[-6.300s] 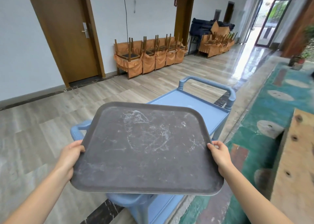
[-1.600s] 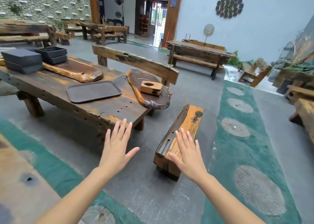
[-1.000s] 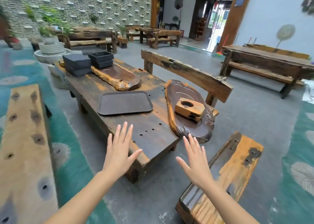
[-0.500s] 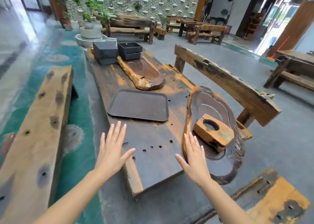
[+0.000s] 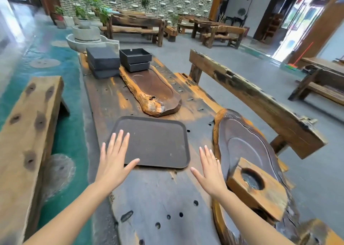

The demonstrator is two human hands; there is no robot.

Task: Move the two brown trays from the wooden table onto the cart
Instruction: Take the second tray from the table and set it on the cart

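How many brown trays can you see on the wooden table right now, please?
1: the brown tray lies flat on the wooden table, just ahead of both open hands. No second tray is in view.

Rustic teahouse hall, slab-wood tables point(image 5: 152, 198), benches point(image 5: 256, 103), carved tea trays point(image 5: 154, 94)

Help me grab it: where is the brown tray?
The brown tray lies flat mid-table, between the left hand and right hand, near the long wooden slab.
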